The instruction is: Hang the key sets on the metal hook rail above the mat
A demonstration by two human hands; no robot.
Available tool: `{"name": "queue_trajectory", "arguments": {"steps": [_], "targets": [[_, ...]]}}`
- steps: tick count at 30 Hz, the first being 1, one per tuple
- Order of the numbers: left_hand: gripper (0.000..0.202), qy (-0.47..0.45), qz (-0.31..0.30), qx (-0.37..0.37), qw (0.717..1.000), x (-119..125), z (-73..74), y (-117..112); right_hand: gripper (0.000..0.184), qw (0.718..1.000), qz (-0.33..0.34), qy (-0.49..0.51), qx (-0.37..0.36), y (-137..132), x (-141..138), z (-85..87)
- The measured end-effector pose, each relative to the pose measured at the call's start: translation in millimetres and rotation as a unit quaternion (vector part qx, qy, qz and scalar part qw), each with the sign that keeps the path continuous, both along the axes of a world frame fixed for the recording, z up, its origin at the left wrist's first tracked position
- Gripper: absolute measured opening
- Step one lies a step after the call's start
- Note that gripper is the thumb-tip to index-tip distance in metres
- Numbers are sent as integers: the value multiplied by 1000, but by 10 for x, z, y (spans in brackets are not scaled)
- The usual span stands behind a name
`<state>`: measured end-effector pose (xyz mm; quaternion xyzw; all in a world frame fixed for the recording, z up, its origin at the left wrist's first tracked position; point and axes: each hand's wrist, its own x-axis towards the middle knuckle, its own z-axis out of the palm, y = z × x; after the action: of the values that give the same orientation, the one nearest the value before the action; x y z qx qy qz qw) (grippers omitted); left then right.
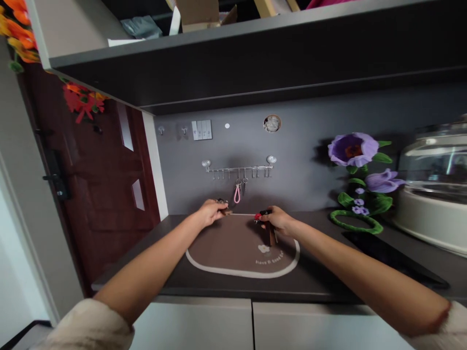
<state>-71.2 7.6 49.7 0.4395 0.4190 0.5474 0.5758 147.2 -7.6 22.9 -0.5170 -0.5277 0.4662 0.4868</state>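
Keychain (258,217), red and black, pinched in right hand (280,219) over brown mat (226,243); small brown-ended item (226,212) pinched in left hand (211,212). Beyond, pink loop (237,194) hanging from hook rail (233,169). Possible drop from a loosened pinch, or snag on pink loop from careless reaching.

Purple flowers (353,148) beside domed appliance (434,199); cardboard box (199,12) on shelf (233,63); dark red door (98,194).

Head view, forward, down, counter (314,279) near
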Motion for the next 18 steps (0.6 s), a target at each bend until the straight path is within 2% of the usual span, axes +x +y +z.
{"name": "queue_trajectory", "arguments": {"steps": [2, 3, 5, 7, 8, 10, 12, 14, 18], "targets": [[18, 65, -15, -42, 997, -8, -268, -70, 27, 992, 3, -126, -1, -16, 19, -59], [20, 102, -29, -59, 993, -22, -380, -90, 29, 979, 9, -206, 3, -24, 28, -63], [32, 172, -28, -59, 983, -67, -541, -106, 38, 928, 24, -372, 10, -44, 30, -21], [41, 262, -18, -32, 964, -122, -614, -112, 49, 861, 20, -508, 7, -61, -6, 69], [44, 316, -12, -14, 948, -149, -622, -119, 55, 829, -9, -560, -7, -62, -42, 120], [46, 424, -8, 16, 906, -199, -598, -144, 66, 795, -52, -604, -23, -33, -141, 210], [48, 504, -9, 34, 863, -239, -554, -181, 71, 803, -51, -594, -22, 58, -266, 272], [51, 552, -5, 46, 832, -272, -516, -215, 73, 834, -64, -548, 14, 214, -407, 303], [58, 624, 11, 90, 776, -320, -489, -239, 86, 904, -171, -384, 79, 623, -703, 314]]}}
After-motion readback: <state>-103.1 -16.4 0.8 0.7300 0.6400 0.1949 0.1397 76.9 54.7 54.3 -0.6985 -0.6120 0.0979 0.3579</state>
